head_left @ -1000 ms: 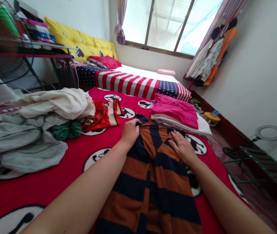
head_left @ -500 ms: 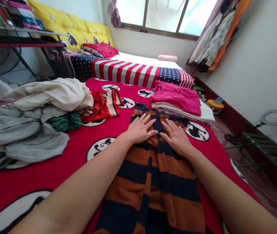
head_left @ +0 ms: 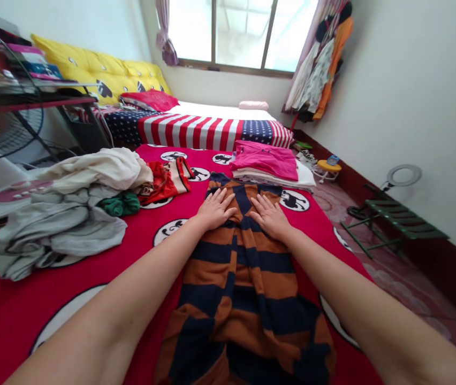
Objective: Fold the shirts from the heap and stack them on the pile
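A navy and brown striped knit garment [head_left: 248, 262] lies lengthwise on the red bedspread [head_left: 139, 267], its near end bunched and wrinkled. My left hand [head_left: 217, 208] rests flat on its far part, fingers spread. Beside it, my right hand [head_left: 268, 215] presses on the same garment with the fingers apart. Just beyond the hands sits a folded stack with a bright pink shirt [head_left: 266, 159] on top and white cloth under it. The garment's exact kind is hard to tell.
On the left is a loose heap of grey clothes [head_left: 63, 224], a cream cloth [head_left: 99, 168], a green cloth [head_left: 120, 203] and a red garment [head_left: 167, 179]. A fan [head_left: 7, 123] stands far left. To the right are a green folding chair [head_left: 402, 219] and a yellow stool [head_left: 328, 166].
The camera view has shifted, so more of the right side and the near end of the striped garment shows. Both hands stay flat on the garment, with the left turned slightly.
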`<state>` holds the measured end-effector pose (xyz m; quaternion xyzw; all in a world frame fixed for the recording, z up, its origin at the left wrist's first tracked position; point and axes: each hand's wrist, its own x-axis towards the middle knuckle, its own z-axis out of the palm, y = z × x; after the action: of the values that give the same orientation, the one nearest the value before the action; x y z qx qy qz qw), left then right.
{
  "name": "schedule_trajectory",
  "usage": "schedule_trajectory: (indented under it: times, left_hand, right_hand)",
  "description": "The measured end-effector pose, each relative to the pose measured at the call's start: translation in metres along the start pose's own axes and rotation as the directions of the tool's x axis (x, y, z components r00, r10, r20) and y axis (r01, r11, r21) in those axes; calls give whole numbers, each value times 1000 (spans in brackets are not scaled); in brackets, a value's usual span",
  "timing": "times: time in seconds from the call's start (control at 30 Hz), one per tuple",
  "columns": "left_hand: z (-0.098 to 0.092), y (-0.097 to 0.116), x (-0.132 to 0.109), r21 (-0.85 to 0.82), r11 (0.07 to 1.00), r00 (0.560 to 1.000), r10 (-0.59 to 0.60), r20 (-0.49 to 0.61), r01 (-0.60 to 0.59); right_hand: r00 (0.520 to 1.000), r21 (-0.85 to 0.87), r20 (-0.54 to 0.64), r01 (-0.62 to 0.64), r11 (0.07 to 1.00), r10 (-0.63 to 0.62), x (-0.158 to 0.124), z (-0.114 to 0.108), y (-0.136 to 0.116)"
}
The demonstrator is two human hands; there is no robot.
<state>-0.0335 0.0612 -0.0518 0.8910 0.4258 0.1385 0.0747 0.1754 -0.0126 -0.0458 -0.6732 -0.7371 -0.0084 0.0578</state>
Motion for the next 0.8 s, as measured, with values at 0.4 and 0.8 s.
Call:
schedule_trajectory:
  times: [0.4, 0.8]
  left_hand:
    - [-36, -17, -152, -75, 982, 974, 184, 128, -176]
    - [-89, 12, -227, -329, 907, 850, 379, 367, -262]
  right_hand:
    - [971, 203, -65, 238, 950, -229, -179, -20, 28]
    - [883, 345, -43, 452, 822, -468, -220, -36, -12]
